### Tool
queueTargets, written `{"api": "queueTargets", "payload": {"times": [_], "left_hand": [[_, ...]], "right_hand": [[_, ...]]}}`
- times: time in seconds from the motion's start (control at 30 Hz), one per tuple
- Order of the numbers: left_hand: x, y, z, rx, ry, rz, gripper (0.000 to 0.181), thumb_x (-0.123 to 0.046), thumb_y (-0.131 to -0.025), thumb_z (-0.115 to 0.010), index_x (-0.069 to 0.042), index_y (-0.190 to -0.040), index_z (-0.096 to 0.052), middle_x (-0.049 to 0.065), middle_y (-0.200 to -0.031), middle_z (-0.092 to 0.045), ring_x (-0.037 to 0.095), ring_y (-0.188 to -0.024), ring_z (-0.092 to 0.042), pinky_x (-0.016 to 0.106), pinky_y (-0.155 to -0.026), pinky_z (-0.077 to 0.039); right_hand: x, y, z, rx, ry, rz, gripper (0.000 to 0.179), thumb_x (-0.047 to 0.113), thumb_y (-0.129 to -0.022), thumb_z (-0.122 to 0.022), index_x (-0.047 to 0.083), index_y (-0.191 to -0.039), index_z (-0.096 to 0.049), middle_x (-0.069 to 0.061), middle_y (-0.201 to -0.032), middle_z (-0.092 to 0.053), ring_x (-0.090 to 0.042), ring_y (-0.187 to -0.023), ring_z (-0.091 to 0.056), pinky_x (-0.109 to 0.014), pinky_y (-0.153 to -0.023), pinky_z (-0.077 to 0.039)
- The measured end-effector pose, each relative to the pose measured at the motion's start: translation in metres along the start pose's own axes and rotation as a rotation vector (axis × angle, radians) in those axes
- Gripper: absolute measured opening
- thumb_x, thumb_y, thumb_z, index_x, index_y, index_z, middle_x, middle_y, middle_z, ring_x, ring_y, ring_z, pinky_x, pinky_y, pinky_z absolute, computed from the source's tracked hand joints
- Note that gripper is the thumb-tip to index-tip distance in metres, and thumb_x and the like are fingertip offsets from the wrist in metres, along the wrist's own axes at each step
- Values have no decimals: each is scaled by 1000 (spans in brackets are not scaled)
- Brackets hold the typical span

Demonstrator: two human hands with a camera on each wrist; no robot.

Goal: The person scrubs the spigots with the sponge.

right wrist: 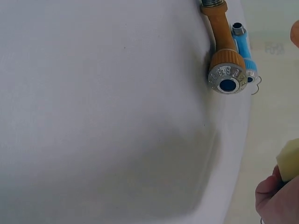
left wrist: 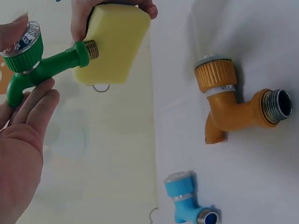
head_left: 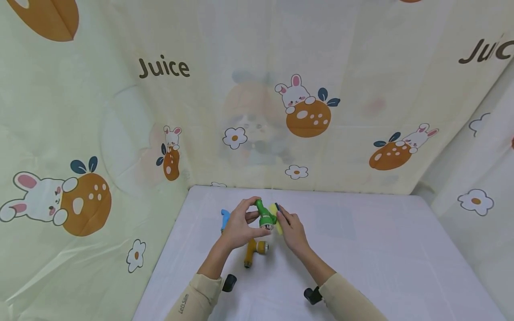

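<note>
My left hand grips a green plastic tap by its knob and spout, raised above the table. In the left wrist view the threaded inlet of the tap points at a yellow sponge with a dark backing. My right hand holds that sponge from the backing side, its yellow face toward the tap. Thread and sponge meet or nearly meet; exact contact cannot be told. Below the hands lies an orange tap on the table. Behind the left hand is a blue tap, partly hidden.
A white cloth covers the table. Patterned curtains with rabbits and oranges stand at the back and sides. Black wrist devices sit at both cuffs.
</note>
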State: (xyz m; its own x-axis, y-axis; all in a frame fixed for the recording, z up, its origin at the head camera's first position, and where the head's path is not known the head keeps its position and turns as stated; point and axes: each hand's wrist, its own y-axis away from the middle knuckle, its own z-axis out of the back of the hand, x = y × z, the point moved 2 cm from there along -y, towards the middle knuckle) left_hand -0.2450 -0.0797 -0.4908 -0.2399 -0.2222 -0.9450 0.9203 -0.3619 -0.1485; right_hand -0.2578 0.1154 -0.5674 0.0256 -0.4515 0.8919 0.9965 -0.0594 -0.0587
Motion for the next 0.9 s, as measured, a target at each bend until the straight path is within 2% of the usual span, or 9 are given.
{"api": "queueTargets", "payload": {"times": [0.17,0.27,0.4,0.5,0.57,0.67,0.77,0.83,0.9], "left_hand": [[0,-1,1,16,10,-7,92,-4,-76,-92,-26,-152,-46,3,-146,-48,26,-134,-62,31,-102,-55],[0,-1,2,37,28,-20,93,-1,-77,-90,-27,-154,-44,5,-149,-48,27,-135,-61,30,-102,-55],[1,-1,3,82,23,-13,99,1,-81,-86,-26,-161,-35,7,-152,-50,25,-140,-57,31,-105,-53],[3,0,4,107,3,13,104,0,-83,-85,-22,-166,-26,8,-152,-51,26,-142,-55,37,-111,-49],[4,0,4,110,-28,33,107,-4,-84,-85,-20,-167,-20,8,-153,-51,28,-142,-55,41,-111,-49],[5,1,4,92,-101,65,111,-11,-85,-86,-17,-168,-12,10,-151,-54,31,-137,-59,41,-105,-56],[7,2,4,65,-163,101,116,-20,-85,-88,-17,-169,-7,13,-143,-59,29,-120,-65,36,-89,-62],[7,1,4,43,-175,104,112,-28,-88,-85,-19,-169,-8,12,-138,-61,25,-112,-65,33,-82,-60],[6,-1,3,14,-176,80,100,-38,-95,-78,-19,-168,-13,11,-135,-63,24,-110,-64,32,-80,-59]], "right_hand": [[-3,2,-1,47,-74,-74,68,61,-109,-34,15,-156,-49,-10,-96,-57,-20,-80,-49,-31,-65,-42],[-3,2,-2,77,-147,-116,69,60,-110,-31,10,-152,-53,-7,-86,-56,-19,-74,-49,-30,-62,-41],[-4,3,-2,113,-232,-176,67,58,-111,-26,7,-132,-64,-5,-83,-58,-18,-71,-51,-31,-63,-45],[-7,4,-3,131,-268,-222,69,61,-110,-23,6,-119,-63,-5,-85,-59,-18,-74,-53,-34,-66,-49],[-8,5,-3,135,-292,-239,70,63,-109,-22,6,-117,-62,-5,-88,-60,-18,-76,-53,-36,-69,-50],[-7,5,-3,129,-320,-242,71,63,-109,-22,6,-119,-62,-6,-90,-60,-18,-77,-53,-37,-71,-50],[-3,6,-3,129,-320,-218,70,62,-109,-21,6,-120,-62,-6,-90,-60,-18,-77,-53,-36,-70,-50],[-1,6,-3,126,-322,-204,69,61,-110,-22,6,-119,-62,-6,-89,-60,-19,-76,-53,-34,-68,-49],[0,6,-3,120,-325,-200,68,60,-110,-21,6,-117,-62,-6,-88,-60,-19,-75,-53,-33,-67,-49]]}}
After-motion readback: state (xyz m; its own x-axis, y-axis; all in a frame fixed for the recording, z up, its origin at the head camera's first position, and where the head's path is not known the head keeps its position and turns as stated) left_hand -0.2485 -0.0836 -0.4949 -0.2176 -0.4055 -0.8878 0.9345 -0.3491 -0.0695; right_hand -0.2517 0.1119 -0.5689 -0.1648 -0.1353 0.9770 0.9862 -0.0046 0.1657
